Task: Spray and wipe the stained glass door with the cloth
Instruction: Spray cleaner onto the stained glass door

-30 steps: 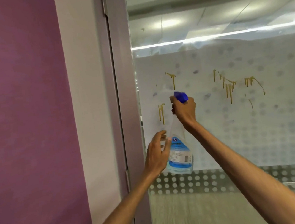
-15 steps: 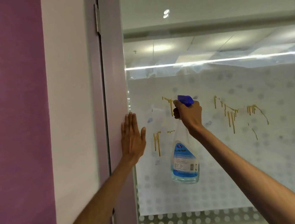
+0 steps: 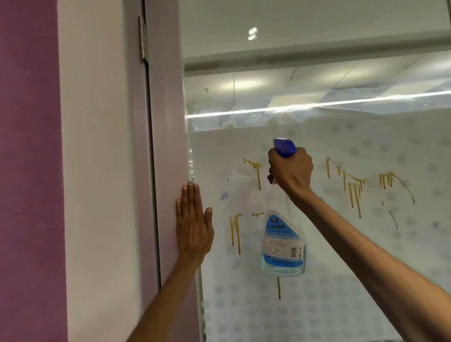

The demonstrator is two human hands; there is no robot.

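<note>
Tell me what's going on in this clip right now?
A person is at a glass door streaked with yellow-brown drip stains. The right hand grips the blue trigger head of a clear plastic spray bottle with pale blue liquid, held up near the stains. The left hand lies flat and open against the grey metal door frame. No cloth is in view, and the stains look unwiped.
</note>
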